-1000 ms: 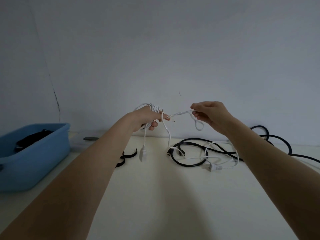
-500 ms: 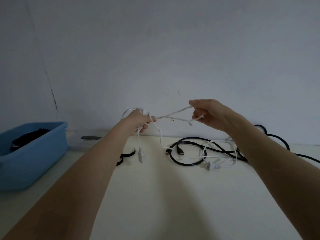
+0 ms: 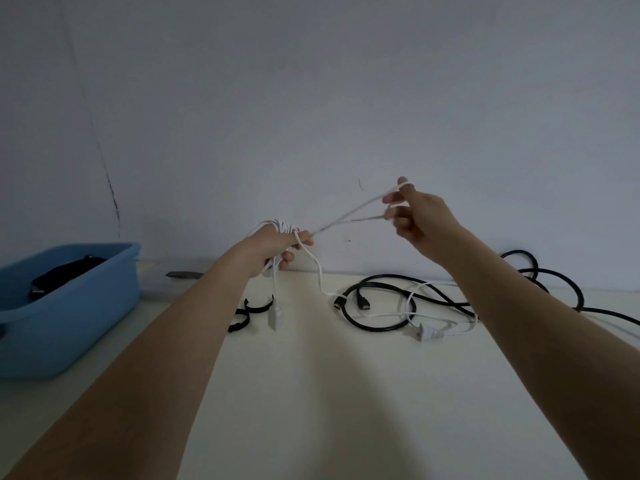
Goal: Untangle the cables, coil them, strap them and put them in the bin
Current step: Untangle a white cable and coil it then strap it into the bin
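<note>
My left hand (image 3: 273, 247) is raised above the table and closed around a bundle of coiled white cable (image 3: 353, 211). One white connector end (image 3: 275, 315) hangs down from this hand. My right hand (image 3: 420, 220), up and to the right, pinches a loop of the same white cable, stretched taut between both hands. The cable's slack drops to the table and runs through a black cable (image 3: 381, 306) lying in loops, ending in a white plug (image 3: 427, 332). A blue bin (image 3: 65, 310) stands at the left with a black coiled cable inside.
Black straps (image 3: 247, 311) lie on the cream table (image 3: 329, 393) below my left hand. More loops of black cable (image 3: 540, 275) trail off to the right along the wall. A small dark flat object (image 3: 181, 274) lies near the wall behind the bin.
My right hand has lifted up and to the right, pulling the white loop taut. My left hand has kept its hold on the coil.
</note>
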A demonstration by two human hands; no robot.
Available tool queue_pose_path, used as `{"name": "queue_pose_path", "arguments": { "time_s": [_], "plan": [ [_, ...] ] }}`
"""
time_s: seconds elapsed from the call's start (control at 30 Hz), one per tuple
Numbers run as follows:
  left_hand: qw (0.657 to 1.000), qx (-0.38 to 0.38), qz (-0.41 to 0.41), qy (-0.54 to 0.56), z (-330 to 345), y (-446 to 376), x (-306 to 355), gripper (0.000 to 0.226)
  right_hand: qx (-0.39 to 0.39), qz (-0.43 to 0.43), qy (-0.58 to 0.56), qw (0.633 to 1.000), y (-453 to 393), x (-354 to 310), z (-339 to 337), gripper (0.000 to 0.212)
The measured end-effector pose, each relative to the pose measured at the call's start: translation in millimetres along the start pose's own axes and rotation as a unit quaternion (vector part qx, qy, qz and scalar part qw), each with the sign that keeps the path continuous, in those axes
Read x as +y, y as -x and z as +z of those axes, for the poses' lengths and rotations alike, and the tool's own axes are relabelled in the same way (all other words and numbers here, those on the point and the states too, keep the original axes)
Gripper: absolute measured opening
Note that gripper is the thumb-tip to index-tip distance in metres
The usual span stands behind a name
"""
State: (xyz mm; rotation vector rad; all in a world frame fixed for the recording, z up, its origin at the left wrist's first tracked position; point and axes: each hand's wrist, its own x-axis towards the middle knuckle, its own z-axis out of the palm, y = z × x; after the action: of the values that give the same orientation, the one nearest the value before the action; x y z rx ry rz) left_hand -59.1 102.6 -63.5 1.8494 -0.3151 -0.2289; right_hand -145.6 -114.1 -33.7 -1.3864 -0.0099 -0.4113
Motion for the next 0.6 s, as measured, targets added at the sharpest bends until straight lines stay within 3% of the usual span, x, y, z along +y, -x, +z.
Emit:
{"name": "queue_pose_path", "arguments": {
  "time_s": [0.1, 0.27, 0.3, 0.37, 0.43, 0.53, 0.6],
  "plan": [
    [0.997, -0.004, -0.025, 0.070, -2, 1, -1, 0.027, -0.100, 0.029, -0.147, 0.984, 6, -11, 2, 0.025],
    [0.998, 0.032, -0.048, 0.037, 5, 0, 4, 0.037, -0.130, 0.043, -0.249, 0.959, 9, -22, 11, 0.039],
    [0.997, 0.052, -0.049, 0.025, 7, 0, 6, 0.038, -0.137, 0.052, -0.214, 0.966, 9, -23, 15, 0.043],
    [0.993, 0.104, -0.048, 0.025, 8, 0, 7, 0.039, -0.160, 0.040, 0.015, 0.986, 7, -23, 19, 0.040],
    [0.988, 0.139, -0.043, 0.048, 7, -2, 8, 0.038, -0.195, -0.004, 0.247, 0.949, 7, -21, 18, 0.024],
    [0.974, 0.168, -0.034, 0.147, 1, -5, 13, 0.030, -0.223, -0.043, 0.353, 0.908, 10, -15, 18, 0.017],
    [0.962, 0.147, -0.028, 0.228, -4, -4, 17, 0.027, -0.246, -0.071, 0.394, 0.883, 11, -11, 15, 0.020]
  ]
}}
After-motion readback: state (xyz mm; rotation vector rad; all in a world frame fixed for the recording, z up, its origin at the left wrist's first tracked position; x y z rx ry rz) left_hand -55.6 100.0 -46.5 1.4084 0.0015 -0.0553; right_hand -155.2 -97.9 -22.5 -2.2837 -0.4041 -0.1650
